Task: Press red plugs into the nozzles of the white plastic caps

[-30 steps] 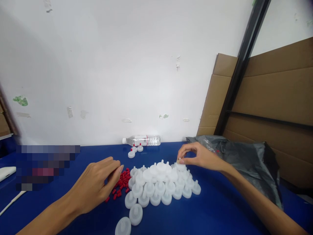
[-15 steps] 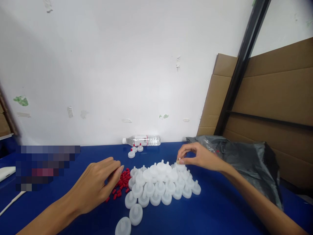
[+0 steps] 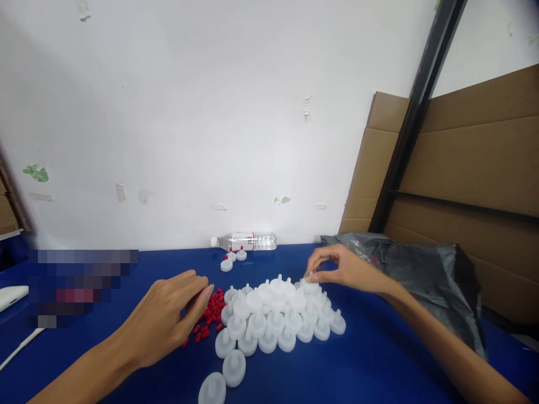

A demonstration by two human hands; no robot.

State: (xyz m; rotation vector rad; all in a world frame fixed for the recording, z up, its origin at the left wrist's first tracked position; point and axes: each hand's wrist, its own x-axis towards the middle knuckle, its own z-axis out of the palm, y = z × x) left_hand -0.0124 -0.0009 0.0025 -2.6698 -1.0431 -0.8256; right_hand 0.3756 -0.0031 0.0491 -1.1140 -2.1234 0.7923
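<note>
My right hand [image 3: 337, 268] pinches a white plastic nozzle cap [image 3: 312, 288] between thumb and fingers at the far right of a pile. The pile is made of several similar white nozzle caps [image 3: 275, 324], round with a narrow spout on top. On the left, my left hand [image 3: 172, 308] is closed, its fingers curled and the thumb close to the fingertips. Whatever it might hold is hidden. Beside its thumb lies a heap of small red tips [image 3: 215, 306], partly covered by the hand.
Behind the pile stand white caps fitted with red tips [image 3: 226, 265]. A clear plastic bottle [image 3: 261, 241] lies along the wall. To the right are a black plastic bag [image 3: 425, 280] and cardboard [image 3: 471, 151]. A white cable [image 3: 21, 349] runs at the left edge.
Almost nothing differs. The fingers of my right hand have shifted very slightly at the white cap; my left hand stays in place.
</note>
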